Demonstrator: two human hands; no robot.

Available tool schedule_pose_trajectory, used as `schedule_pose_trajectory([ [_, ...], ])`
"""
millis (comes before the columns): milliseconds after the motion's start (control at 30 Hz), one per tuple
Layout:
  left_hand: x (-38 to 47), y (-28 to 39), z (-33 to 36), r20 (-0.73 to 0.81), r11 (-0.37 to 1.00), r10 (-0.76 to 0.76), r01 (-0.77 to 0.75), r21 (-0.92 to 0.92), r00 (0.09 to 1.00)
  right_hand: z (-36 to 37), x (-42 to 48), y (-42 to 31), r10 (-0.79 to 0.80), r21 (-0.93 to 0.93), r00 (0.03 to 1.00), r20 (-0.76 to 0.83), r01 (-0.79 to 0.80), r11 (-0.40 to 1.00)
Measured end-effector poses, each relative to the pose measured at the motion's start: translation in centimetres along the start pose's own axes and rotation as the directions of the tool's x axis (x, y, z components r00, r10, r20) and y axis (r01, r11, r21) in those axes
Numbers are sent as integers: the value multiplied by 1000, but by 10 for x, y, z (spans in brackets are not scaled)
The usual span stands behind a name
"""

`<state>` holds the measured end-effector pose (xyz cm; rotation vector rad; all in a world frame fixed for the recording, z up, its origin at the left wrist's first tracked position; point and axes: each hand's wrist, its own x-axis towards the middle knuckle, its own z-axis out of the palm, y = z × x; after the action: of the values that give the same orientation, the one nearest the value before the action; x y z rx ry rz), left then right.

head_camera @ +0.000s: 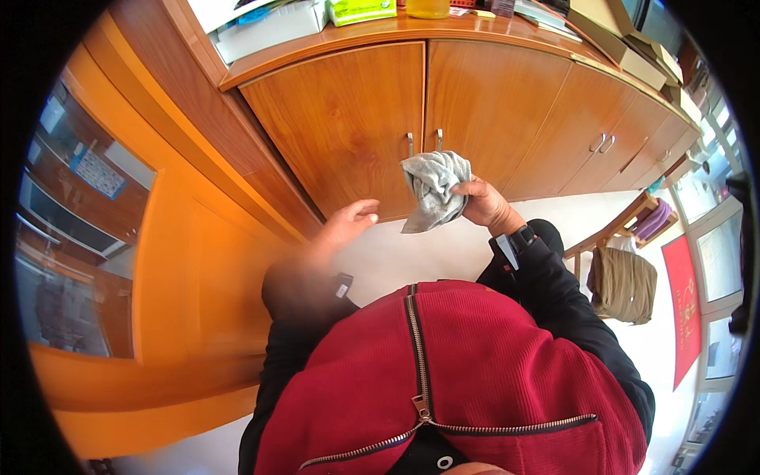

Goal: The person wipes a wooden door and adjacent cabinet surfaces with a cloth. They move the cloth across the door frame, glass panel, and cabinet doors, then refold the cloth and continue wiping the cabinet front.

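A crumpled grey cloth (pixel 436 187) is gripped in my right hand (pixel 484 205), its lower corner hanging down. Behind the cloth stand two wooden cabinet doors, the left one (pixel 338 119) and the right one (pixel 493 101), both closed. The cloth partly covers their metal handles (pixel 439 139). My left hand (pixel 347 225) holds nothing; it is raised in front of the lower left cabinet door, thumb apart from the fingers, and its wrist is blurred. A dark device with a strap (pixel 507 246) sits on my right wrist.
An orange door with a glass pane (pixel 208 267) stands close on my left. The cabinet top (pixel 380 31) carries a green-and-white packet (pixel 361 9), a container of yellow liquid (pixel 427 7) and cardboard boxes (pixel 629 56). To the right, a brown garment (pixel 623 285) hangs on a wooden chair or rack (pixel 585 244).
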<state>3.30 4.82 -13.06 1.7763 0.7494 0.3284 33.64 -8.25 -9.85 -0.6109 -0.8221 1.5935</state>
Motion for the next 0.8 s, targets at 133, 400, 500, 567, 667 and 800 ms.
schedule_pose_trajectory([
  [133, -23, 46, 34, 56, 974, 7, 6, -228, 998, 15, -11, 7, 27, 17, 998, 64, -28, 999],
  [400, -8, 74, 69, 6, 965, -24, 25, -262, 1000, 25, -33, -4, 36, -633, 991, 126, 52, 773],
  [500, 6, 66, 69, -128, 928, -3, -45, -370, 992, 3, -46, -20, -22, -380, 999, -23, 12, 925],
  [567, 12, 61, 68, -119, 892, 9, -62, -447, 993, -13, -45, -25, -191, -112, 980, -59, 184, 977],
  [667, 22, 50, 65, -47, 834, 24, -45, -549, 999, -43, -48, -27, -221, 26, 953, -205, 231, 972],
  [800, 46, 23, 65, -5, 847, -40, 31, -530, 999, -72, -37, -14, -145, -9, 902, -408, 155, 988],
])
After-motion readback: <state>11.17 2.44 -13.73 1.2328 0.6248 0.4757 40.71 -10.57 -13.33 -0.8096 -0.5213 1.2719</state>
